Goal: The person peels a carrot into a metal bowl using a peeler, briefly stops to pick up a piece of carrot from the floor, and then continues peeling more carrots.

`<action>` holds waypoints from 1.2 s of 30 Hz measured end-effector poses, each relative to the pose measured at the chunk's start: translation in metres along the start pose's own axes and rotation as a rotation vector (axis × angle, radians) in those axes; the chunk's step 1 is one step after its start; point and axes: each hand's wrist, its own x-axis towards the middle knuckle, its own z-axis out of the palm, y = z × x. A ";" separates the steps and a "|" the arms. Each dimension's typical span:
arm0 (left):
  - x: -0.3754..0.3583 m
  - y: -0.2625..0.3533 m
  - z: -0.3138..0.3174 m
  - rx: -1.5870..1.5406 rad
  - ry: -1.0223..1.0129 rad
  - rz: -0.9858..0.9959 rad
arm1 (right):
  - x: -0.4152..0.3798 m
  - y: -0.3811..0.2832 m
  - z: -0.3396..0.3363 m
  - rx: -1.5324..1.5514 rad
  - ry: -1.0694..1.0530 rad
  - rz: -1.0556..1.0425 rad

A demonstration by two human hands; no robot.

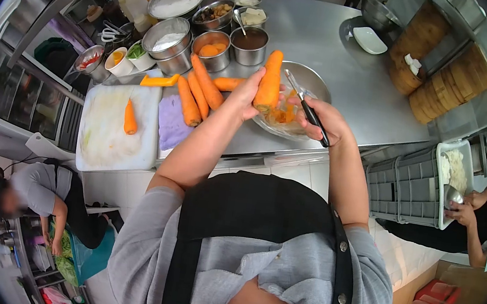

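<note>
My left hand (249,94) is closed round a large carrot (269,82), which points upward over the near edge of a metal bowl (319,82). Orange peelings (281,115) lie in that bowl. In my right hand (327,121) is a peeler (309,110) with a black handle and a metal head, just right of the carrot and apart from it. Several more carrots (205,80) rest on the counter to the left, beside a folded purple cloth (173,120). One small carrot (131,117) lies by itself on the white cutting board (93,139).
Metal containers of ingredients (249,44) crowd the back left of the steel counter (307,26). Bamboo steamers (452,83) and a white dish (370,40) stand at the right. One person holds a metal scoop (452,194) at a grey crate (404,184); another handles leafy greens (65,254) at lower left.
</note>
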 end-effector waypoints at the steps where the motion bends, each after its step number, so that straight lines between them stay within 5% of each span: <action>1: 0.001 0.003 -0.001 -0.016 0.010 -0.015 | 0.001 0.000 -0.002 0.030 -0.014 0.011; 6: -0.011 0.013 -0.010 -0.048 -0.106 -0.041 | 0.005 0.011 -0.014 0.261 -0.105 0.058; 12: -0.045 0.007 -0.009 -0.192 -0.070 -0.056 | -0.003 0.012 0.025 -0.227 0.222 -0.090; 16: -0.043 -0.003 0.003 -0.266 0.118 0.031 | -0.003 0.037 0.049 -0.766 0.346 -0.425; 17: -0.037 -0.004 0.004 -0.271 0.153 0.054 | -0.004 0.042 0.057 -1.053 0.415 -0.657; 20: -0.036 0.002 0.012 -0.182 0.200 0.126 | -0.015 0.043 0.079 -1.431 0.523 -0.573; 36: -0.054 -0.007 0.017 0.101 0.211 0.118 | 0.009 0.038 0.071 -1.452 0.619 -0.573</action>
